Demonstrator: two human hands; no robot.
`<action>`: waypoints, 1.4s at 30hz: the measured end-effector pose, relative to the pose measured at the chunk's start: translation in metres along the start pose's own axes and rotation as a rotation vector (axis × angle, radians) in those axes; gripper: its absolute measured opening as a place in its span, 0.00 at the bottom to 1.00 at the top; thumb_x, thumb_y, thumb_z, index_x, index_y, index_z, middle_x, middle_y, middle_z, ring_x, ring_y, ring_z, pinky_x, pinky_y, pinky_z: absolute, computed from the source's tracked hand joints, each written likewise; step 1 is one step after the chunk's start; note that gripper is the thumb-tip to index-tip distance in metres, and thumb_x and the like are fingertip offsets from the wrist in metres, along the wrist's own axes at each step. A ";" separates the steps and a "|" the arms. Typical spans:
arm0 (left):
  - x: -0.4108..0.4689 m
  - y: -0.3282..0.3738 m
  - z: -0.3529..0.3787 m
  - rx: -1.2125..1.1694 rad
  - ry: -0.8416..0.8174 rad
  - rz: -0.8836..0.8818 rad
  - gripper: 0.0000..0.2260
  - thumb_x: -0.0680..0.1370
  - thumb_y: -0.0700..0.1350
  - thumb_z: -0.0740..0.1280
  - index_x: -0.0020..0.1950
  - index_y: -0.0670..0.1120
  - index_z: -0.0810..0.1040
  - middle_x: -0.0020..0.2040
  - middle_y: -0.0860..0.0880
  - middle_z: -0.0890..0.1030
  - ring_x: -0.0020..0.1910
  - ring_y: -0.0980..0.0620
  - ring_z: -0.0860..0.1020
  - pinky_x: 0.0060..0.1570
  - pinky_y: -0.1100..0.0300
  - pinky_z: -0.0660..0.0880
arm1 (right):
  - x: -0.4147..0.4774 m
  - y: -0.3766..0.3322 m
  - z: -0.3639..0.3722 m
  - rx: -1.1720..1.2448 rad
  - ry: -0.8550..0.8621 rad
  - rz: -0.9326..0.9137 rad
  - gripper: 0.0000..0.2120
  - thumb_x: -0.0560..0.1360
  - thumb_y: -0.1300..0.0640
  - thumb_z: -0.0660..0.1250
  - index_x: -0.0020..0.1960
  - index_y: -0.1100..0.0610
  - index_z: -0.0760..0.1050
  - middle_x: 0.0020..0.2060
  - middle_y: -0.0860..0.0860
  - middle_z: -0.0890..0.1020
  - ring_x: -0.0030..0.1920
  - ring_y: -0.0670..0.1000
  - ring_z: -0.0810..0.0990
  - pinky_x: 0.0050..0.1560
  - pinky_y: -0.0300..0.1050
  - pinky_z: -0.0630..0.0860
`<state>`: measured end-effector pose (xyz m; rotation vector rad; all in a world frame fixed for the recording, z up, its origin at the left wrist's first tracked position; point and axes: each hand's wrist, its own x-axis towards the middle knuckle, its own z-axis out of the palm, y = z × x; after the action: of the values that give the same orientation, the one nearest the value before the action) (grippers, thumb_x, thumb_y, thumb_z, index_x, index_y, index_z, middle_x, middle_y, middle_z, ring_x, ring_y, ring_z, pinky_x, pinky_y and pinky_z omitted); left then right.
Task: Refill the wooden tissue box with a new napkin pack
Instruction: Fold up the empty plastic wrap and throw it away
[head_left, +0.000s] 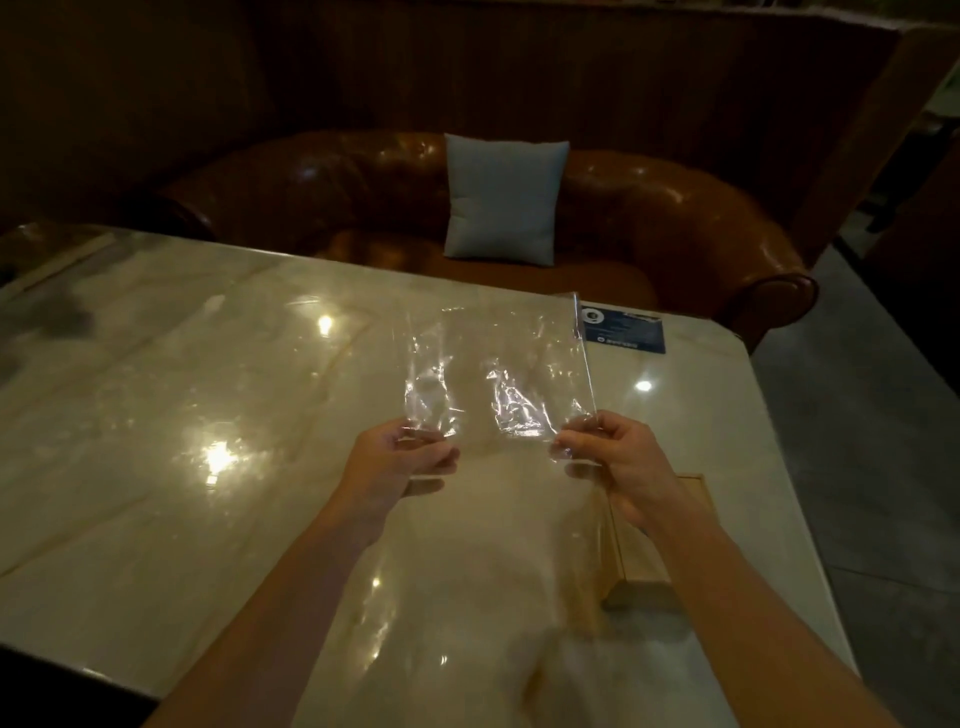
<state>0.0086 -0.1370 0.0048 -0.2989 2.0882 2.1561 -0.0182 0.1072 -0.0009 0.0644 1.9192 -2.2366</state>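
Observation:
Both hands hold up a clear, crinkled plastic wrapper (498, 364) above the glossy marble table (208, 415). My left hand (400, 457) pinches its lower left corner and my right hand (618, 462) pinches its lower right corner. The wrapper looks empty and see-through. The light wooden tissue box (644, 566) stands on the table under my right forearm, partly hidden by it. I see no napkins in this view.
A dark blue card (623, 332) lies near the table's far right edge. Beyond the table stands a brown leather sofa (675, 218) with a grey cushion (504, 197). A grey floor (857, 415) runs along the table's right side.

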 end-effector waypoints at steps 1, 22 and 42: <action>0.000 0.001 -0.003 0.010 -0.001 0.005 0.06 0.71 0.37 0.71 0.37 0.47 0.79 0.34 0.48 0.86 0.34 0.54 0.83 0.32 0.61 0.80 | -0.001 0.001 -0.002 -0.009 -0.013 0.008 0.04 0.68 0.65 0.71 0.39 0.58 0.79 0.32 0.52 0.84 0.36 0.51 0.84 0.34 0.41 0.79; -0.006 0.009 -0.021 0.039 -0.034 -0.015 0.07 0.75 0.35 0.64 0.44 0.43 0.81 0.34 0.46 0.84 0.29 0.52 0.80 0.25 0.61 0.76 | -0.009 0.004 -0.031 -0.012 -0.170 0.031 0.08 0.65 0.64 0.69 0.42 0.57 0.83 0.31 0.56 0.85 0.31 0.51 0.83 0.28 0.41 0.80; -0.005 -0.018 -0.020 -0.216 -0.345 -0.369 0.16 0.74 0.54 0.60 0.52 0.43 0.71 0.41 0.34 0.83 0.39 0.33 0.81 0.40 0.41 0.79 | -0.018 -0.004 -0.035 -0.206 -0.179 0.073 0.25 0.69 0.75 0.64 0.57 0.51 0.71 0.44 0.56 0.77 0.35 0.47 0.80 0.32 0.41 0.78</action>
<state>0.0190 -0.1558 -0.0118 -0.2831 1.4889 2.0357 -0.0045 0.1443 -0.0001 -0.0912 2.0018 -1.9169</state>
